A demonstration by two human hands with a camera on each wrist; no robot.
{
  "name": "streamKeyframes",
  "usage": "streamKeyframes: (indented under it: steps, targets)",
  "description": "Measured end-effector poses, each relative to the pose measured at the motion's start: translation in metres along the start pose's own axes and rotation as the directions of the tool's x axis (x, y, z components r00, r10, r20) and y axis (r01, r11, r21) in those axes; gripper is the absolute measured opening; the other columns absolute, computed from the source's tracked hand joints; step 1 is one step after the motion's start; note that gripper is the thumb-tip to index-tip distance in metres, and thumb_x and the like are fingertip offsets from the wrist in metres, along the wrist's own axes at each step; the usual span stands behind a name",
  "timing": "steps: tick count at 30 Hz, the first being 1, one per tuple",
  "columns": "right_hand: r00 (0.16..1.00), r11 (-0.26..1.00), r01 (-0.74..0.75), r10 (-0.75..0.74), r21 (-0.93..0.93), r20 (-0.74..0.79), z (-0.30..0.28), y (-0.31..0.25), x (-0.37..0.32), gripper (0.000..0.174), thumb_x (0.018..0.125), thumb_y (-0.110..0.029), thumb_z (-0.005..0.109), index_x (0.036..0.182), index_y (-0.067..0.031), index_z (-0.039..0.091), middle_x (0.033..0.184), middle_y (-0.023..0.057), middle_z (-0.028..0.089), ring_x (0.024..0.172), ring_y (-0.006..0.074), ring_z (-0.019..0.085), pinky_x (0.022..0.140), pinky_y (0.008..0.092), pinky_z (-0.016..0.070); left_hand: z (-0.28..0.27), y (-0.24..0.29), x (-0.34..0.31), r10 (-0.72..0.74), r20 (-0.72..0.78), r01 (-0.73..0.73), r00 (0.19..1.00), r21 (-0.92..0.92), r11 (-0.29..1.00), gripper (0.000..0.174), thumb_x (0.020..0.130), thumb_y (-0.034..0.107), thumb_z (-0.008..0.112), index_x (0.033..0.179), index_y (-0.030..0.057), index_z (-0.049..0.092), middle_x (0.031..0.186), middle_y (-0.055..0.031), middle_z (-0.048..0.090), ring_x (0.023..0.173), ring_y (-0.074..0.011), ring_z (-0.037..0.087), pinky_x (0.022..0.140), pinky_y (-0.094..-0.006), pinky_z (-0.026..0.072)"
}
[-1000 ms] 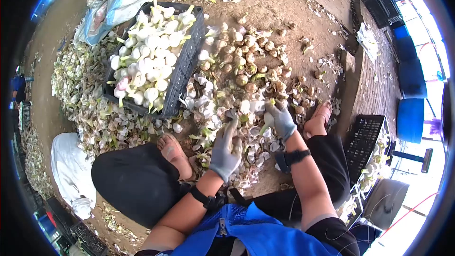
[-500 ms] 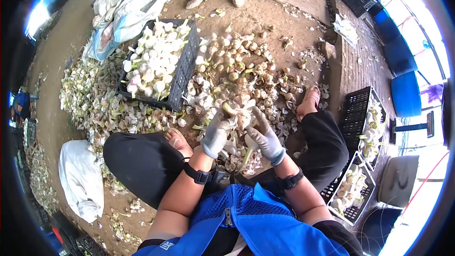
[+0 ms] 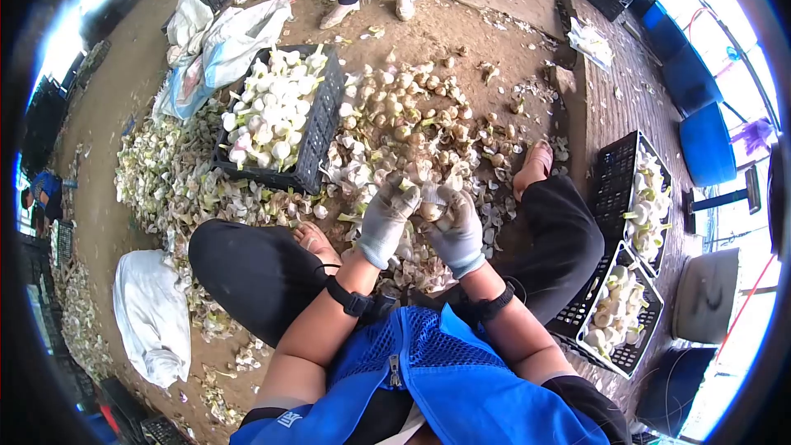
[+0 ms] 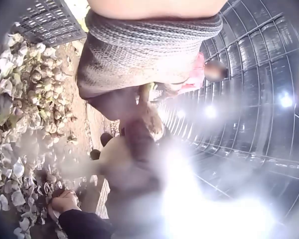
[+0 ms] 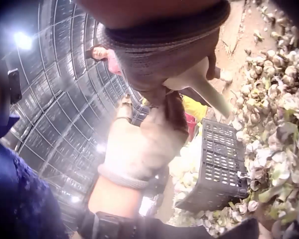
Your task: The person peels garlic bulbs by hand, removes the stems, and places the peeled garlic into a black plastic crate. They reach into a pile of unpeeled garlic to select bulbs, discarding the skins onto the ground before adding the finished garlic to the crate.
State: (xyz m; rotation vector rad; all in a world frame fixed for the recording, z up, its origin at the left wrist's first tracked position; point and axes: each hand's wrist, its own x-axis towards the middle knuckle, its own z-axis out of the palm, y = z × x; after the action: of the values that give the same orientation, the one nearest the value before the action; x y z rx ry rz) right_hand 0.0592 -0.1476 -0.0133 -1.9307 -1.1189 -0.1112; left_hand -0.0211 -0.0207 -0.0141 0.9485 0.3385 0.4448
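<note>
Garlic bulb [image 3: 431, 211] clasped between both gloved hands, held above the lap and knees. Spread widest, left of the grip and beyond it: carpet of shed husks [image 3: 161, 185]. Up and left of the grip: black crate [image 3: 320, 148] heaped with peeled white bulbs [image 3: 272, 111]. Straight beyond the grip, near: pile of unpeeled brownish bulbs [image 3: 416, 103] on the dirt. Right of the grip, well apart: two more black crates [image 3: 616, 185] holding white bulbs. Left hand [image 3: 386, 218] with fingers curled over the bulb's left side; right hand [image 3: 458, 232] cupping the right side, fingers curled round it. Stem [image 5: 215, 95] poking out from under the right glove, pale and tapering. Probably light and firm at the core, with loose papery outer skin likely to slip and tear under the gloves; likely to bruise if squeezed hard. Best taken round the fat middle, thumb near the stem base, rather than by the thin stem, which seems apt to bend or snap.
</note>
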Motion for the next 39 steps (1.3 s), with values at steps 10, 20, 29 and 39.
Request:
streamKeyframes:
  steps: [10, 20, 29, 39]
  targets:
    - [0.968, 0.900, -0.247, 0.245, 0.359, 0.052, 0.005, 0.015, -0.012, 0.063, 0.061, -0.020, 0.082, 0.114, -0.0052, 0.051, 0.098, 0.0134, 0.061, 0.085, 0.0310, 0.061, 0.073, 0.0360, 0.0512, -0.003, 0.005, -0.006, 0.240, 0.127, -0.271, 0.962, 0.493, 0.827, 0.049, 0.092, -0.002, 0.047, 0.139, -0.0016, 0.034, 0.143, -0.0127, 0.039, 0.130, -0.0169, 0.037, 0.107, -0.0297, 0.0304]
    - [0.597, -0.313, -0.761, 0.003, 0.567, 0.802, -0.026, 0.003, 0.020, 0.046, 0.094, -0.040, 0.046, 0.120, -0.0021, 0.050, 0.092, 0.0074, 0.061, 0.065, 0.0155, 0.059, 0.056, 0.0253, 0.0494, -0.013, -0.012, -0.004, 0.281, -0.032, -0.216, 0.959, 0.560, 0.800, 0.030, 0.082, -0.013, 0.042, 0.106, 0.0018, 0.052, 0.095, -0.0041, 0.059, 0.086, -0.0105, 0.056, 0.078, -0.0246, 0.0463]
    - [0.481, -0.122, -0.874, -0.087, 0.470, 0.872, -0.029, 0.031, 0.004, 0.052, 0.088, -0.039, 0.060, 0.118, 0.0033, 0.051, 0.093, 0.0118, 0.065, 0.074, 0.0152, 0.065, 0.060, 0.0235, 0.0532, -0.015, 0.017, -0.002, 0.306, 0.216, -0.371, 0.927, 0.635, 0.678, 0.030, 0.067, -0.016, 0.041, 0.088, 0.0042, 0.050, 0.080, -0.0020, 0.054, 0.077, -0.0124, 0.053, 0.075, -0.0248, 0.0447]
    - [0.678, 0.212, -0.733, 0.308, 0.646, 0.668, -0.014, 0.013, -0.001, 0.046, 0.092, -0.029, 0.059, 0.127, 0.0000, 0.049, 0.111, 0.0054, 0.060, 0.096, 0.0111, 0.055, 0.082, 0.0243, 0.0459, -0.042, 0.023, 0.001, -0.046, 0.323, -0.291, 0.945, 0.897, 0.332, 0.068, 0.068, 0.014, 0.076, 0.129, 0.0150, 0.044, 0.118, -0.0156, 0.046, 0.114, -0.0318, 0.045, 0.102, -0.0375, 0.0342]
